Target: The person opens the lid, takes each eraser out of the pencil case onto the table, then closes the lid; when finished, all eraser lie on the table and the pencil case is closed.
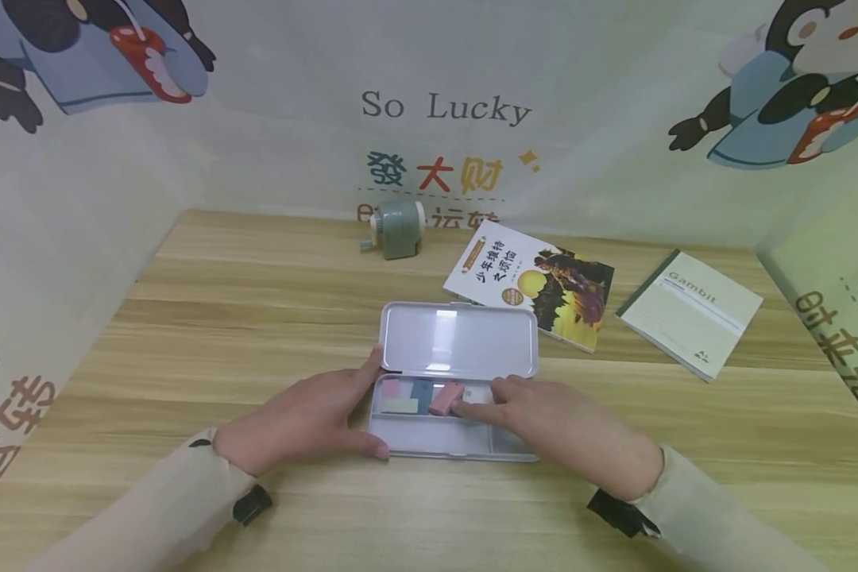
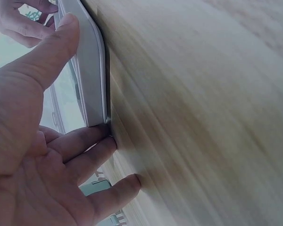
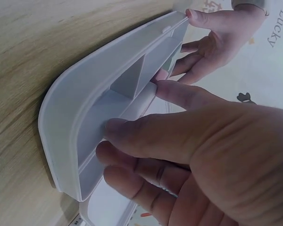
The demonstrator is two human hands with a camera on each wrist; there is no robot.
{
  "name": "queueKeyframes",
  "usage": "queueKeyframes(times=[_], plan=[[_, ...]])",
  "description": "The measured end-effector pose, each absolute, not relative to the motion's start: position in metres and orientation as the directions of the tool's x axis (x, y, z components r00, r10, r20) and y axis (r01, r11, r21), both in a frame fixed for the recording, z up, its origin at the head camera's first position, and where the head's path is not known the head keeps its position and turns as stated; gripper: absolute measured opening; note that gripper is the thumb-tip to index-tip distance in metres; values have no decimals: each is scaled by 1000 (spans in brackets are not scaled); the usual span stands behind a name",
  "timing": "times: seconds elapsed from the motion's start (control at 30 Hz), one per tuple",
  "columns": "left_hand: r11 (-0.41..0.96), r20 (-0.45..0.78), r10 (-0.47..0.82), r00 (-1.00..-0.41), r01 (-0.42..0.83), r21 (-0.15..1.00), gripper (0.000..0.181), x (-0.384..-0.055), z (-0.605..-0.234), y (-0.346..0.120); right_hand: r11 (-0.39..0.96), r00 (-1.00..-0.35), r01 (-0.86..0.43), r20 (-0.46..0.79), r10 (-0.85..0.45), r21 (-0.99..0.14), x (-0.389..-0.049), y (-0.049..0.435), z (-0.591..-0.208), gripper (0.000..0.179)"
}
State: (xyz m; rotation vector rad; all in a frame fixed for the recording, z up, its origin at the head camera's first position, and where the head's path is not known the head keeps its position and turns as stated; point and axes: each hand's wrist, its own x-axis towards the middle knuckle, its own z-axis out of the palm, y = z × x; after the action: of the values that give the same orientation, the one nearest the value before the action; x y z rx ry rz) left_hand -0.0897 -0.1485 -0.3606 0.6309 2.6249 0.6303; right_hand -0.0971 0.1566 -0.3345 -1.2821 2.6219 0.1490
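An open white pencil case (image 1: 439, 437) lies on the wooden table, its lid (image 1: 415, 342) folded back. My left hand (image 1: 303, 417) grips the case across its left end, thumb on the front corner and fingers at the back. My right hand (image 1: 554, 421) reaches in from the right. Its extended index finger touches a pink eraser (image 1: 446, 399), which lies slanted in the upper compartment. Left of the eraser are a blue-grey piece (image 1: 421, 392), a pale green strip (image 1: 399, 406) and a light pink piece (image 1: 391, 388). In the right wrist view the thumb (image 3: 132, 134) reaches over the right-hand compartment, apart from the eraser.
Behind the case stands a grey-green pencil sharpener (image 1: 399, 230) with a crank. A book with an illustrated cover (image 1: 543, 286) lies behind the lid's right side, close to it. Farther right is a notebook (image 1: 693, 314). A printed cloth (image 1: 286, 135) walls the table's back and sides.
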Motion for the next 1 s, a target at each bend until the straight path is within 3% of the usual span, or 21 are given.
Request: queueKeyframes(times=[0.57,0.67,0.8,1.0], plan=[[802,-227,511,-829,365,473,125,-91,-359,-149,630,-619,-775,-144,-772,-45,-96,171,-338,78],[797,-222,519,-826,373,475,125,-91,-359,-150,637,-628,-769,-120,-769,-57,-98,175,-339,70],[797,-232,512,-827,357,487,126,-91,-359,-150,667,-661,-731,-89,-745,-145,-103,180,-341,59],[792,-225,523,-822,370,485,125,-91,-359,-150,670,-717,-624,-47,-696,-402,-107,190,-340,59]])
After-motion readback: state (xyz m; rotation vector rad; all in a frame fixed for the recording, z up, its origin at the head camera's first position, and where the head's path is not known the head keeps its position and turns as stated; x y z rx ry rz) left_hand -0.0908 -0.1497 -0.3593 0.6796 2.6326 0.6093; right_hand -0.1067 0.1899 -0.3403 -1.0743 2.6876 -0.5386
